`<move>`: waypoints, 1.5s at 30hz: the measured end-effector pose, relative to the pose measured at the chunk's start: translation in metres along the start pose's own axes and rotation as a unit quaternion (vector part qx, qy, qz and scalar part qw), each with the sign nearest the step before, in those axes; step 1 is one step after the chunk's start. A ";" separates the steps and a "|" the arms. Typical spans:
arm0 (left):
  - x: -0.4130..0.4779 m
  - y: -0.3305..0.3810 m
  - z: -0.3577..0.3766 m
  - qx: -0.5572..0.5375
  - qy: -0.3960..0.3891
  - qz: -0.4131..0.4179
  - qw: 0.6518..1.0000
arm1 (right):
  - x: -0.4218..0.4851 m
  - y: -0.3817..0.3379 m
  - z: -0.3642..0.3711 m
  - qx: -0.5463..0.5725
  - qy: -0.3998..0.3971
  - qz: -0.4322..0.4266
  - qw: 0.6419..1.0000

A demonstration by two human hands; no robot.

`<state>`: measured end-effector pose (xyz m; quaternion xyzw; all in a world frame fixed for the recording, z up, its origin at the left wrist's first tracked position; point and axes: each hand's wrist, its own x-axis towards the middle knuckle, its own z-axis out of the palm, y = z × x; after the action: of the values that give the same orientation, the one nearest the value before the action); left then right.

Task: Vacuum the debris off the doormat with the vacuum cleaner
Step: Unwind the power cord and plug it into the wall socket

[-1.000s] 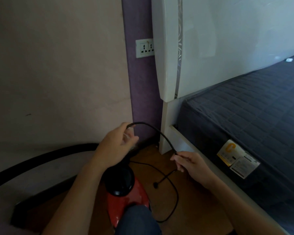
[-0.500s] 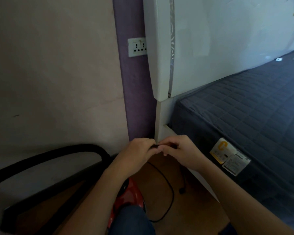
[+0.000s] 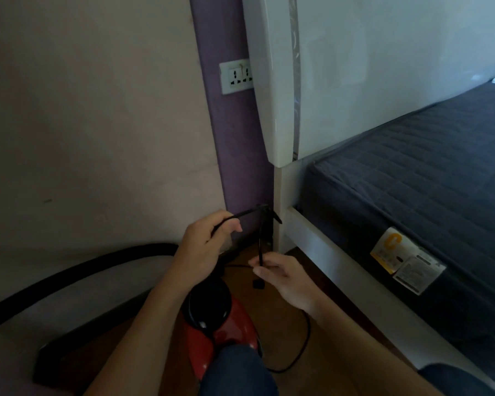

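The left hand [image 3: 205, 247] is curled around a black power cord [image 3: 261, 241], with the thumb and fingertips closed on it near the purple strip of wall [image 3: 235, 144]. From that grip the cord rises a little to the right, makes a sharp bend just in front of the bed's corner post, and drops straight down into the right hand [image 3: 286, 280], which pinches it between thumb and forefinger while the other fingers lie loosely bent. A small black plug [image 3: 258, 284] hangs just below the right hand's fingers, off the floor as far as can be told. More of the same cord runs from under the right wrist in a wide loop across the wooden floor [image 3: 335, 364]. The vacuum cleaner [image 3: 220, 324], a red body with a round black top, sits on the floor directly beneath the two forearms, close to the person's jeans-clad knee [image 3: 237, 372] at the bottom edge. Its thick black hose [image 3: 83, 270] curves away to the left along the base of the pale wall. Above the hands, a white double wall socket [image 3: 236, 77] is mounted on the purple strip, partly tucked behind the glossy white headboard [image 3: 272, 81]. To the right lies a dark quilted mattress [image 3: 412, 178] on a white bed frame [image 3: 320, 252], with a yellow and white label [image 3: 406, 264] on its side.
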<state>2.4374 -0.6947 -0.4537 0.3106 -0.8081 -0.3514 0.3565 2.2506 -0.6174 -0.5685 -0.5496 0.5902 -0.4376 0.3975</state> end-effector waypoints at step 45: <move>0.012 0.005 0.051 -0.137 -0.058 -0.074 0.986 | 0.030 -0.140 -0.047 0.214 0.318 -0.035 0.923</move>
<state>2.3891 -0.6838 -0.4708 0.2967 -0.7468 -0.5013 0.3208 2.2451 -0.6457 -0.4208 -0.3042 0.5580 -0.7190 0.2815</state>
